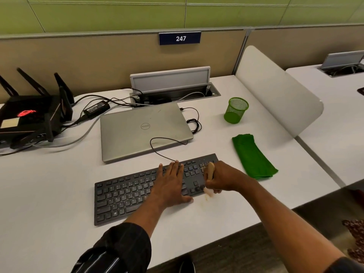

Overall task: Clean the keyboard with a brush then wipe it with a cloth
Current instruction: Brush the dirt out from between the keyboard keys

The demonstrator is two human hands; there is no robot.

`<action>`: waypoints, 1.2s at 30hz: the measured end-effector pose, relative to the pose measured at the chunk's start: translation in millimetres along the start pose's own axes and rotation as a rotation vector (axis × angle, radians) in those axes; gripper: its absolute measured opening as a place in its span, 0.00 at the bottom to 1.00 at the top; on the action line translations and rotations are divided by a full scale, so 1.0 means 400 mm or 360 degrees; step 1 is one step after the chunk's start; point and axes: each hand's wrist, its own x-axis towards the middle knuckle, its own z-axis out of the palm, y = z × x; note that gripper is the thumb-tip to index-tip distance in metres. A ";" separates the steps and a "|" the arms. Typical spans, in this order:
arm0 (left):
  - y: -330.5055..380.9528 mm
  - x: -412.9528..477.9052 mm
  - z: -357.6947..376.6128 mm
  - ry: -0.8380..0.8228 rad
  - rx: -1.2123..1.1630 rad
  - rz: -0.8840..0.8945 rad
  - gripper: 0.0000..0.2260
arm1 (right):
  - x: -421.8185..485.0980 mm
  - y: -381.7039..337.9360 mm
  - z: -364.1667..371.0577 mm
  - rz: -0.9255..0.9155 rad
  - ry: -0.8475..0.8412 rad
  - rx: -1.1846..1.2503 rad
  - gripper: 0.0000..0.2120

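The black keyboard (141, 192) lies at centre frame on the white desk (49, 203). The left hand (171, 184) presses flat on its keys, fingers spread. The right hand (222, 179) grips a wooden-handled brush (210, 172), bristles at the keyboard's right end. The folded green cloth (253, 156) lies to the right, apart.

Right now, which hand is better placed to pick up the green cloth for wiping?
Right hand: it is nearer the green cloth, though it must first put down the brush. The left hand presses the keyboard.
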 end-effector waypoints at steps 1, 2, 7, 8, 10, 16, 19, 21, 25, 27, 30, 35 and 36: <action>0.001 0.002 0.000 0.0001 0.0001 0.0002 0.54 | 0.001 0.007 -0.005 -0.0025 0.0128 0.0002 0.05; 0.001 0.003 0.000 0.0000 0.0006 0.0004 0.54 | 0.002 0.013 -0.009 -0.0063 0.0256 0.0010 0.05; 0.002 0.008 0.002 -0.0015 0.0003 0.0006 0.54 | -0.002 0.019 -0.003 -0.0178 0.0222 -0.0054 0.05; 0.003 0.010 0.002 -0.0016 -0.0001 0.0006 0.54 | -0.002 0.022 -0.001 -0.0174 0.0169 -0.0065 0.05; 0.004 0.010 0.002 -0.0011 -0.0002 0.0006 0.54 | -0.004 0.026 -0.005 -0.0111 0.0073 -0.0107 0.04; 0.005 0.014 -0.001 -0.0025 -0.0013 -0.0001 0.55 | 0.003 0.030 -0.007 -0.0170 0.0164 -0.0065 0.04; 0.006 0.017 0.000 -0.0034 -0.0010 0.0006 0.55 | 0.002 0.031 -0.007 -0.0159 0.0098 -0.0071 0.04; 0.006 0.020 0.000 -0.0025 -0.0012 0.0006 0.56 | 0.001 0.029 -0.017 -0.0064 -0.0042 -0.0129 0.04; 0.011 0.026 0.000 -0.0004 -0.0023 0.0009 0.56 | 0.011 0.033 -0.036 -0.0107 0.0101 -0.0111 0.05; 0.016 0.028 0.000 0.0002 -0.0017 0.0013 0.56 | 0.021 0.031 -0.040 -0.0163 0.0368 -0.0084 0.06; 0.019 0.031 0.003 0.0001 -0.0026 0.0007 0.56 | 0.041 0.025 -0.030 -0.0039 0.0723 0.0053 0.07; 0.018 0.035 0.002 0.0003 -0.0026 0.0004 0.56 | 0.061 0.015 0.011 0.0083 0.0849 0.0152 0.07; 0.018 0.036 0.002 0.0001 -0.0027 0.0006 0.56 | 0.063 0.008 0.016 0.0083 0.0856 0.0146 0.06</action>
